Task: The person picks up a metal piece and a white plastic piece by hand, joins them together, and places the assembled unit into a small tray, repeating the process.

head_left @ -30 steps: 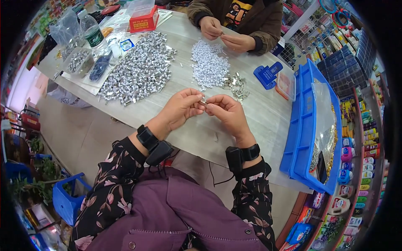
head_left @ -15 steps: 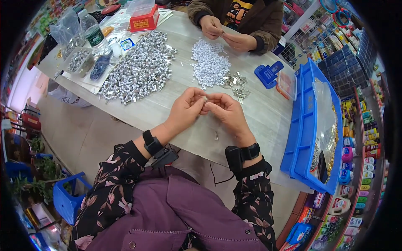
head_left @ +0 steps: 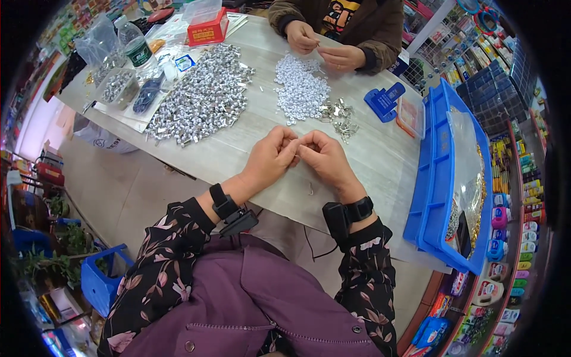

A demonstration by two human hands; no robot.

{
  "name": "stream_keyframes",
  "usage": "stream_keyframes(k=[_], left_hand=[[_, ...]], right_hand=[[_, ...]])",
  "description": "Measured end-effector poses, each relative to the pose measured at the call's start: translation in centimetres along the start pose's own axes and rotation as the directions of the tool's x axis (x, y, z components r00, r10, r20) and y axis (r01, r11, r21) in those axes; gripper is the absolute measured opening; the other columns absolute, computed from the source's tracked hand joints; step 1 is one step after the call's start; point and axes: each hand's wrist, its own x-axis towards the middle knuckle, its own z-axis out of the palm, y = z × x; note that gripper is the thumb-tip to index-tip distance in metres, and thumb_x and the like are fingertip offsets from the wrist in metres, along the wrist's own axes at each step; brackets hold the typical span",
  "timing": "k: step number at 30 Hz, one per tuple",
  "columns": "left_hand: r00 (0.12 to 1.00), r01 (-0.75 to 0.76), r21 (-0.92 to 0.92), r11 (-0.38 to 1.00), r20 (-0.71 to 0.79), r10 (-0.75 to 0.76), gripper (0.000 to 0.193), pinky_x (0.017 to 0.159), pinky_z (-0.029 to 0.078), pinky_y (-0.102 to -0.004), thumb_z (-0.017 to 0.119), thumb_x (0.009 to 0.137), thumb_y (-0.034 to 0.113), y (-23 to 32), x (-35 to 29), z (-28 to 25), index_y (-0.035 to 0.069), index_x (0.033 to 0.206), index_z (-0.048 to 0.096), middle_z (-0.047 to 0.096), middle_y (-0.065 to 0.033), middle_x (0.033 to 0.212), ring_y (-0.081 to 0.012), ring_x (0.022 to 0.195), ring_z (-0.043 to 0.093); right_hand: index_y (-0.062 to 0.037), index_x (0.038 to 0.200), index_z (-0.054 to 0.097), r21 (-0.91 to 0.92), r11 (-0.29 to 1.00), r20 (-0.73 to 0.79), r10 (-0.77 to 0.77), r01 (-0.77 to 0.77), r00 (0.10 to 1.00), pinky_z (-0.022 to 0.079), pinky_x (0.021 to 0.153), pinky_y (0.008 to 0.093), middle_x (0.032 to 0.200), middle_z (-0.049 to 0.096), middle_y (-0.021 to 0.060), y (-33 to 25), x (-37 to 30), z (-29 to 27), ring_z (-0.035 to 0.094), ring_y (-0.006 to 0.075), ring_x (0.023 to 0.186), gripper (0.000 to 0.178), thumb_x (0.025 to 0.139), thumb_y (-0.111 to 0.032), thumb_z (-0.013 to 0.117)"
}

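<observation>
My left hand (head_left: 267,159) and my right hand (head_left: 328,159) meet above the near part of the table, fingertips pinched together. Whatever small thing they hold is hidden by the fingers. On the tabletop below my right hand lies one small metal piece (head_left: 310,188). Beyond my hands spreads a heap of small white round pieces (head_left: 302,89), with a smaller heap of thin metal pieces (head_left: 344,124) at its near right side. To the left is a large pile of small silver-and-white pieces (head_left: 205,98).
Across the table (head_left: 256,47), another person's hands (head_left: 324,49) pinch something small. A blue tray (head_left: 425,196) stands at right, near a blue plastic holder (head_left: 383,102) and a clear box (head_left: 410,113). A bottle (head_left: 138,50), tub (head_left: 118,89) and red box (head_left: 207,28) stand far left.
My fingertips have closed further together, covering a small metallic bit that showed between them earlier. The whole view has shifted slightly.
</observation>
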Motion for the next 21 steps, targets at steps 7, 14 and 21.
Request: stream_keyframes(k=[7,14,21], left_hand=[[0.982,0.188,-0.149,0.971,0.005,-0.190,0.016,0.055,0.045,-0.0206,0.056,0.089,0.017,1.4,1.2,-1.4,0.003,0.096,0.052,0.056,-0.0014,0.074,-0.0069,0.062,0.054],[0.982,-0.008,0.676,0.737,-0.132,0.132,0.013,0.053,0.043,-0.0227,0.060,0.084,0.014,3.5,2.2,-9.1,0.004,0.091,0.056,0.053,-0.0015,0.069,-0.0081,0.059,0.051],[0.967,-0.255,0.759,0.600,0.190,0.170,0.018,0.063,0.046,-0.0328,0.061,0.080,0.014,3.5,1.2,-4.3,0.004,0.094,0.056,0.057,-0.0110,0.078,-0.0223,0.069,0.057]], right_hand=[[0.0011,0.101,0.058,-0.017,0.997,-0.058,-0.078,0.077,0.995,0.046,0.067,0.0206,0.084,0.061,0.0024,0.3,0.1,-0.3,0.058,0.0085,0.074,0.019,0.084,-0.007,0.060],[-0.0015,0.097,0.064,-0.548,0.835,-0.234,-0.098,-0.048,0.967,0.045,0.059,0.0213,0.076,0.063,0.0011,-1.6,-2.0,-4.9,0.055,0.0061,0.067,0.022,0.078,-0.012,0.066],[-0.0030,0.087,0.066,-0.651,0.753,-0.105,0.041,-0.100,0.994,0.044,0.056,0.0233,0.070,0.063,0.0034,-2.8,-2.7,-3.2,0.055,0.0082,0.061,0.018,0.074,-0.015,0.068]])
